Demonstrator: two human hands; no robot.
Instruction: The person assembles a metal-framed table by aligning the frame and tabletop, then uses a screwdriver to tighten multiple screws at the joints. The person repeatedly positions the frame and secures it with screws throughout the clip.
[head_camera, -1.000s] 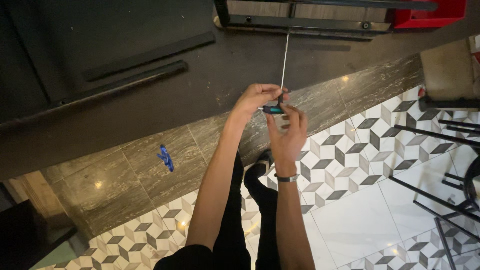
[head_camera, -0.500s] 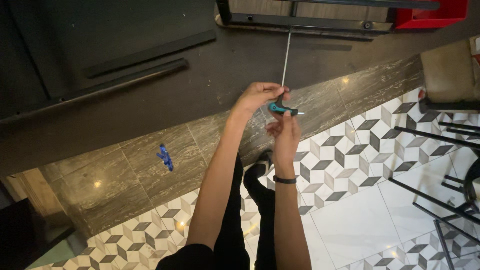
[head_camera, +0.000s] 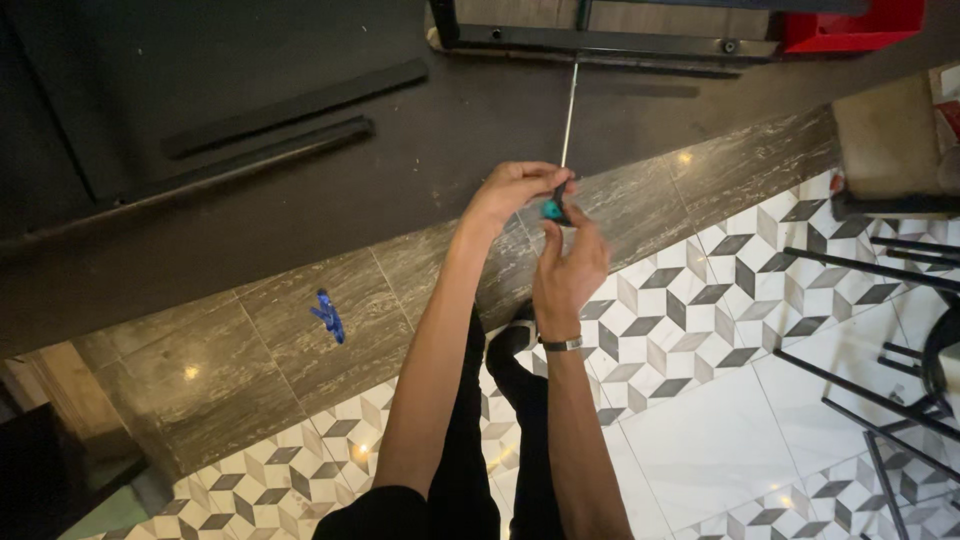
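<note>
Basically one view, head cam looking straight down.

Left hand (head_camera: 515, 195) is curled shut around the top of the screwdriver handle (head_camera: 552, 208), a teal and black grip; fingers wrapped over it, thumb side toward the shaft. Looks like the steadying grip, keeping the tool in line.

Right hand (head_camera: 570, 265) sits just below and beside the handle, fingers half open, fingertips touching the handle's lower end. Not a full clasp; reads as a twisting or re-gripping hold. A bracelet (head_camera: 561, 344) is on that wrist.

Screwdriver shaft (head_camera: 568, 115) is long, thin and bright, running straight away from the hands to the black metal frame (head_camera: 600, 40) at the top edge. Tip meets the frame's lower rail; the exact contact spot is too small to tell. A bolt head (head_camera: 730, 46) shows further right on the same rail, apart from the tip. Long shaft lets the person stand back from the frame.

Frame lies on a dark mat (head_camera: 300, 200) spread over the floor. Two black bars (head_camera: 270, 130) lie on it at left, well apart from the hands.

Small blue object (head_camera: 327, 315) lies on the brown marble tile border (head_camera: 250, 340), well left of the arms; kind unclear.

Red box (head_camera: 850, 25) is at the top right corner. Black chair legs (head_camera: 880, 290) are at right over the patterned tiles.
</note>
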